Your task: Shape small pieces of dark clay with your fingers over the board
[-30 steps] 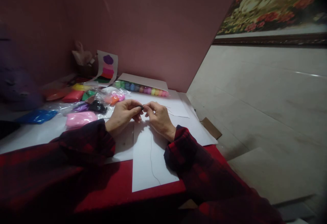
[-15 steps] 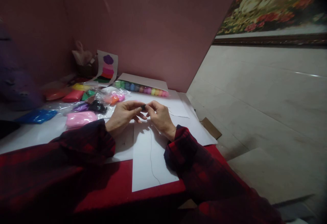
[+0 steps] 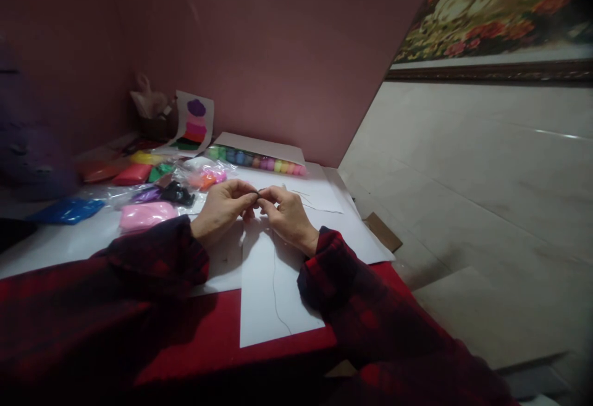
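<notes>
Head view, hard to see: the light is dim, and the small dark piece (image 3: 257, 193) pinched between the two hands is mostly covered by fingertips; what it is made of cannot be told.
Left hand (image 3: 222, 208): fingers curled in, thumb and forefinger closed on the left end of the small dark piece.
Right hand (image 3: 287, 211): fingers bent, thumb and forefinger closed on the right end of the same piece; fingertips of both hands nearly touch.
Where it is: held just above the white paper sheet (image 3: 273, 295), near the table's middle.
Long axis: runs roughly left to right, from one hand to the other, about level.
Thin wire (image 3: 274, 282): a faint dark line trailing down the sheet from below the hands toward the viewer; its upper end is hidden by the right hand.
Cut off: both red plaid sleeves (image 3: 152, 257) run out of the bottom edge.
Nearby: pink clay pack (image 3: 146, 215) and black clay pack (image 3: 176, 194) left of the hands; row of coloured clay tubs (image 3: 257, 162) beyond them.
</notes>
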Tool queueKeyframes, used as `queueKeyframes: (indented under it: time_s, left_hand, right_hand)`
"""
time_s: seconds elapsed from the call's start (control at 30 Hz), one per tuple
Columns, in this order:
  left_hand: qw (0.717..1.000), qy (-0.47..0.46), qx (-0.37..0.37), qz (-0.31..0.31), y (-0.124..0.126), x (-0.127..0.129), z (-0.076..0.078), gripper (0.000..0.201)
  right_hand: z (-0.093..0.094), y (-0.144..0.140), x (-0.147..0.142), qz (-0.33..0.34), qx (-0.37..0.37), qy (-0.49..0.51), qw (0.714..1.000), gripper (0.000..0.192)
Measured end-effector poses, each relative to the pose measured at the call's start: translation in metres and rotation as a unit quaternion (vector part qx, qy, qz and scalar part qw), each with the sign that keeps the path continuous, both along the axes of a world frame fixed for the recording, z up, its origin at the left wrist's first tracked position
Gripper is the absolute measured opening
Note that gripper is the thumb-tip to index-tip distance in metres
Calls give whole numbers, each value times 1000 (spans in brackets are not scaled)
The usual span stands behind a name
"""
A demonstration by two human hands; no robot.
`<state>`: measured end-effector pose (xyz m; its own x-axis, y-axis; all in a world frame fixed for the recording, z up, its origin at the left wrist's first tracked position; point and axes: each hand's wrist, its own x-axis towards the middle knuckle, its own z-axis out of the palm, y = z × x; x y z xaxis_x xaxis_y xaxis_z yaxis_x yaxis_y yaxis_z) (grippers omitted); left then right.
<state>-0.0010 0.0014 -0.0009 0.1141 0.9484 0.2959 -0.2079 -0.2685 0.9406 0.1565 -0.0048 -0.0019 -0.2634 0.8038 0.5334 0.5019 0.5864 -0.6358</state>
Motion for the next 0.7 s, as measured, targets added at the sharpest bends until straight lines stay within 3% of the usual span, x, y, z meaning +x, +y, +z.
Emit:
queueKeyframes:
  time_s: [0.3,0.7]
  left_hand:
    - [999,-27,-37,-11,-5,0,2,50]
    - [999,-25,-20,-9,-1,0,-3,35]
  right_hand:
    - [1,-1,0,-21,8,-8,1000,10]
    - [1,-1,0,-6,-4,10,1000,11]
